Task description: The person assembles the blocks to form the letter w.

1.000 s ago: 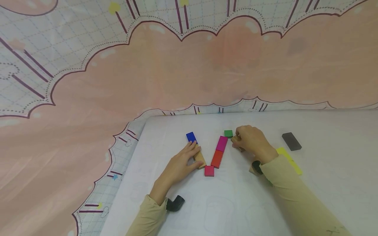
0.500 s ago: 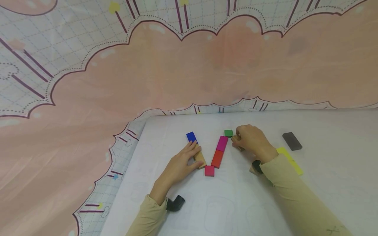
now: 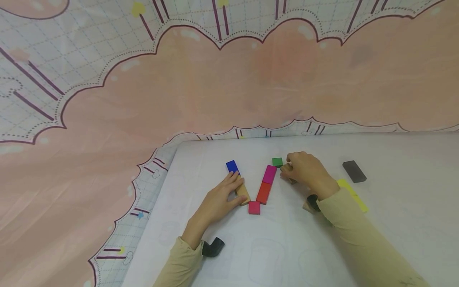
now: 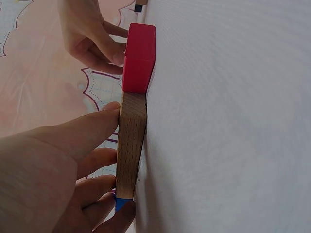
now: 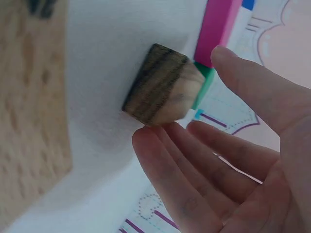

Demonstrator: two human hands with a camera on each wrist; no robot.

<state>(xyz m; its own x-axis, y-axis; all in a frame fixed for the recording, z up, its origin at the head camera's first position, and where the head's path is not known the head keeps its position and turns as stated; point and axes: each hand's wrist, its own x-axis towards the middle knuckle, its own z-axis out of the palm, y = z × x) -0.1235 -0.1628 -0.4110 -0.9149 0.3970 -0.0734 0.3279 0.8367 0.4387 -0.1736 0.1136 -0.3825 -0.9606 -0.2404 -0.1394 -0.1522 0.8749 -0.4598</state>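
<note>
My left hand (image 3: 218, 199) rests on a plain wooden block (image 3: 242, 191), the fingertips reaching up to a blue block (image 3: 232, 166) at its far end. In the left wrist view, thumb and fingers touch the wooden block along its length. A small crimson block (image 3: 254, 207) lies at its near end. From there a red block (image 3: 263, 193) and a magenta block (image 3: 269, 174) run away from me, and a green block (image 3: 277, 162) sits beyond. My right hand (image 3: 309, 172) pinches a dark-grained wooden block (image 5: 163, 87) beside the green one; the hand covers much of it in the head view.
A dark grey block (image 3: 354, 172) lies at the right, with a yellow block (image 3: 353, 195) partly behind the right sleeve. Another wooden block (image 3: 307, 207) shows under the right wrist. The white table (image 3: 279, 247) meets a patterned curtain (image 3: 229, 87) at its far and left edges.
</note>
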